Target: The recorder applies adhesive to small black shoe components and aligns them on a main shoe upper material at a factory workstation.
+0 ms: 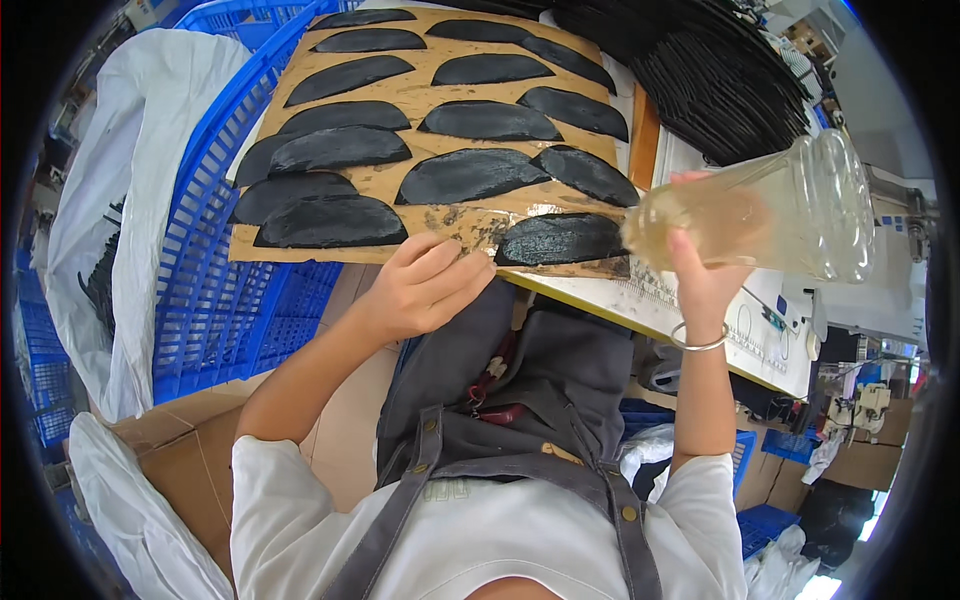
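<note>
Black curved pieces (470,175) lie in rough rows across the brown cardboard (380,182) that we see in the head view, the only one we have. One glossy piece (560,240) sits at the cardboard's near right corner. Just beside it is the tapered end of a clear bottle (775,215), which our right hand (705,265) grips on its side, thumb and fingers wrapped round it. Our left hand (425,290) is at the near edge, fingers curled close together; we cannot tell whether their tips pinch anything.

If we tipped the bottle further, its pale liquid (735,225) could run over the near edge onto our dark apron (600,370). Wet fingers could let the bottle slip. Toward the near left corner some pieces overlap, so anything sticky there might bond them. The left edge reaches over the blue basket (200,290); pressing down there could tilt the cardboard and slide the pieces.
</note>
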Demonstrator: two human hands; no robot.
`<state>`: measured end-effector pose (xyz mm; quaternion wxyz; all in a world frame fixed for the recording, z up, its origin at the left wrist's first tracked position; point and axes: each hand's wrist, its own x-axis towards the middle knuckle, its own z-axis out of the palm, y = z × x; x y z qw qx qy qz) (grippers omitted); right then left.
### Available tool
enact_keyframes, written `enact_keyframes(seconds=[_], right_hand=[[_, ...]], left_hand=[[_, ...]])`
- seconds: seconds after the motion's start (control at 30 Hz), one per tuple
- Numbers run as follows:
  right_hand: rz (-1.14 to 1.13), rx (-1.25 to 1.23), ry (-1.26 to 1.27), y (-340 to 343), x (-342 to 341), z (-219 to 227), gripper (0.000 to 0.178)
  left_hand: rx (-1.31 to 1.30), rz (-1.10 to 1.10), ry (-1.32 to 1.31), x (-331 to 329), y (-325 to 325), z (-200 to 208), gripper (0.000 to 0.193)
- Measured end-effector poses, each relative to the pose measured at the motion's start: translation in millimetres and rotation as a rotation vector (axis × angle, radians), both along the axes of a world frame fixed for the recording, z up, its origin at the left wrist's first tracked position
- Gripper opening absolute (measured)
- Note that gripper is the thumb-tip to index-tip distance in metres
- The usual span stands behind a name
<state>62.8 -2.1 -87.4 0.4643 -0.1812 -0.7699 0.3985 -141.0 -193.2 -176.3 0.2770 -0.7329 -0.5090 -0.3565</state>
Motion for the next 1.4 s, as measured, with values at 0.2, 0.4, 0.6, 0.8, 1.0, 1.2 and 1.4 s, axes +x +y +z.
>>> enact_keyframes(seconds=[0.2,0.4,0.6,0.8,1.0,1.2,1.4], right_hand=[[0.186,0.093,-0.119,-2.2,-10.1,-14.0,0.062],[-0.33,0.14,-0.331,32.1,50.9,0.3,0.065],[-0.627,0.4,-0.529,38.2,157.5,43.8,0.05],[-0.789,1.117,-1.131,6.9,232.3,68.6,0.053],[-0.646,1.03,-0.901,-16.4,235.3,57.1,0.037],[-0.429,1.395,-0.965,-25.5,198.0,20.7,0.045],[-0.4,1.556,-0.631,-29.0,208.0,15.3,0.032]], left_hand=[[-0.013,0.02,0.001,-2.4,-1.6,-0.9,0.025],[-0.02,0.026,0.022,-0.9,0.9,2.5,0.026],[-0.102,0.062,-0.048,0.9,-1.5,2.8,0.021],[0.173,0.092,-0.279,30.5,-7.1,9.5,0.025],[0.033,-0.158,-0.186,90.3,24.6,60.1,0.033],[-0.538,-0.273,-0.296,178.6,54.2,107.9,0.105],[-1.022,-0.473,-0.809,229.3,81.8,78.2,0.095]])
